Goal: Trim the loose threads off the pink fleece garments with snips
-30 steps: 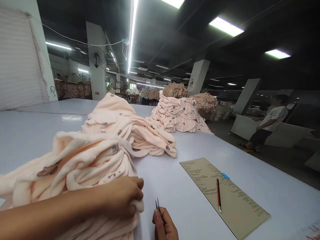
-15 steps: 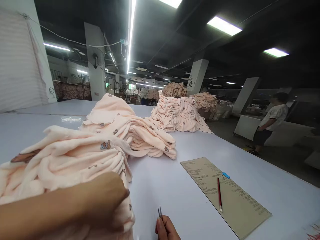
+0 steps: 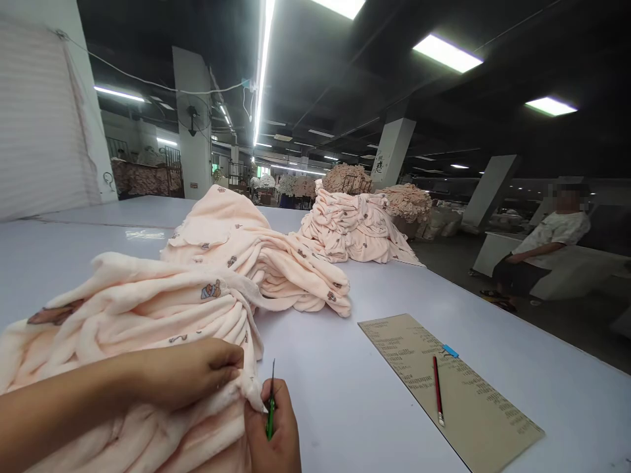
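A pale pink plush fabric [image 3: 162, 309] printed with little bears lies heaped at the left of the table. My left hand [image 3: 197, 371] is closed on its near edge, the thumb and fingers pinching a fold. Close beside it my right hand [image 3: 276, 430] grips a pair of green-handled thread snips [image 3: 271, 415], dark blades pointing up and away from me. A corner of the fabric meets the right hand near the blades. Whether the right fingers also hold the cloth, I cannot tell.
Further back on the white table [image 3: 335, 387] stands another pile of pink fabric [image 3: 352, 226]. At the right lie a printed card [image 3: 419, 374], a blue binder clip [image 3: 450, 351] and a red-and-black pencil [image 3: 438, 391]. A person [image 3: 539, 243] stands beyond the table's right edge.
My right hand has come left and up with the snips, from the bare table to the fabric's edge. My left hand now pinches that edge. The person at the right has shifted rightward.
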`<state>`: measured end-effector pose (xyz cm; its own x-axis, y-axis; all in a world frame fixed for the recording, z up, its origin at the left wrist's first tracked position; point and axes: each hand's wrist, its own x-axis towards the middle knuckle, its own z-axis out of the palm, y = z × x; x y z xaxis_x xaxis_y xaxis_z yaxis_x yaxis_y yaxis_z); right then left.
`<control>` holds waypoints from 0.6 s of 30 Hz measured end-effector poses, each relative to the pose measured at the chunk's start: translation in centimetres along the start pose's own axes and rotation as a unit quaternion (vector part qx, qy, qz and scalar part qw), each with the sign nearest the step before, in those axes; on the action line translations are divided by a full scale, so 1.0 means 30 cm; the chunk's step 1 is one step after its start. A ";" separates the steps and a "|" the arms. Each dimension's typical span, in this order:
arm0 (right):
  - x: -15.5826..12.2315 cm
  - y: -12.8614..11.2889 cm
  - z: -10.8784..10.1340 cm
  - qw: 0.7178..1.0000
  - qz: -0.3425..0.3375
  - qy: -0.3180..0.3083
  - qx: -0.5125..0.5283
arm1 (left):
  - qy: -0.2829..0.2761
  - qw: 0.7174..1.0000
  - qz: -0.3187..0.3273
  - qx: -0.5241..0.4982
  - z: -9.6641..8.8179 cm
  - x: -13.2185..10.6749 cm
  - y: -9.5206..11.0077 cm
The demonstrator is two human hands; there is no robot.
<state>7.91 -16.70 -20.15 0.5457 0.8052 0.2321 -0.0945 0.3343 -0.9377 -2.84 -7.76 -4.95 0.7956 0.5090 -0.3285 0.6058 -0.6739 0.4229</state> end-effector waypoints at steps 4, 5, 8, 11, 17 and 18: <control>0.039 -0.043 0.002 0.990 0.068 -0.071 0.104 | -0.030 0.997 -0.009 -0.064 -0.028 -0.005 -0.032; 0.047 -0.045 0.003 0.987 0.084 -0.081 0.111 | -0.035 0.997 -0.008 -0.072 -0.030 -0.007 -0.033; 0.063 -0.036 0.010 0.984 0.108 -0.094 0.104 | -0.046 0.995 -0.011 -0.093 -0.020 -0.007 -0.039; 0.063 -0.029 -0.002 0.989 0.096 -0.083 0.071 | -0.045 0.991 -0.039 -0.121 -0.007 0.002 -0.054; 0.015 -0.061 -0.048 0.980 -0.078 -0.004 -0.183 | -0.045 0.978 -0.063 -0.193 -0.017 0.014 -0.060; 0.008 -0.065 -0.045 0.972 -0.101 -0.019 -0.211 | -0.046 0.977 -0.057 -0.202 -0.019 0.015 -0.058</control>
<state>9.36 -17.84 -18.62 0.4865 0.7639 0.4240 0.3650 0.2632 -0.8930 -3.54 -6.04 -5.34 0.7306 0.5057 -0.4588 0.6575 -0.3397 0.6725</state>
